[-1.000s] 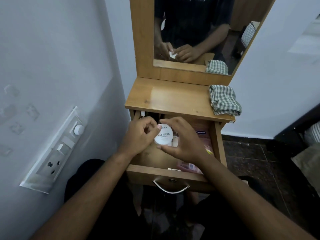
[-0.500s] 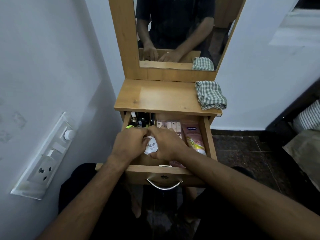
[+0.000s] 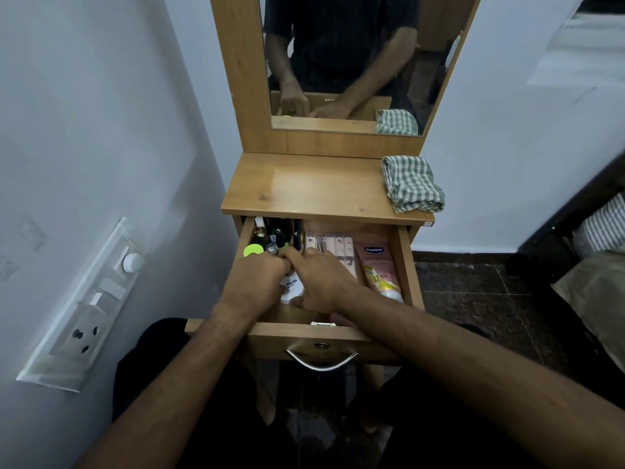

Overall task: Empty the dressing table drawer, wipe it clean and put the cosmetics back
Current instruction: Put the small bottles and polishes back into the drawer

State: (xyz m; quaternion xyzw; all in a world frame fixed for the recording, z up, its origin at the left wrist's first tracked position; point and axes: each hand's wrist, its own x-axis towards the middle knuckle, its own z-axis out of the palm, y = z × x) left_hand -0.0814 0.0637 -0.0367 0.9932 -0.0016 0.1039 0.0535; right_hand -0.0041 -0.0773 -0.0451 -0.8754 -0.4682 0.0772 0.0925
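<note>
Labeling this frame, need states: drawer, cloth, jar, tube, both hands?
Drawer: pulled open, cosmetics inside.
Cloth: folded, on the tabletop's right end, untouched.
Jar: white, in the drawer, between both hands.
Tube: lying flat along the drawer's right side.
Left hand: in the drawer, against the jar; grip hidden.
Right hand: in the drawer, fingers over the jar; grip hidden.

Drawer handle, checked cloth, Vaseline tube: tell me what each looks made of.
Handle: probably polished metal; it shines silver with bright glints. Cloth: woven fabric, likely cotton; soft folds and a green-and-white check weave. Tube: apparently glossy plastic; smooth printed pink surface with highlights.
</note>
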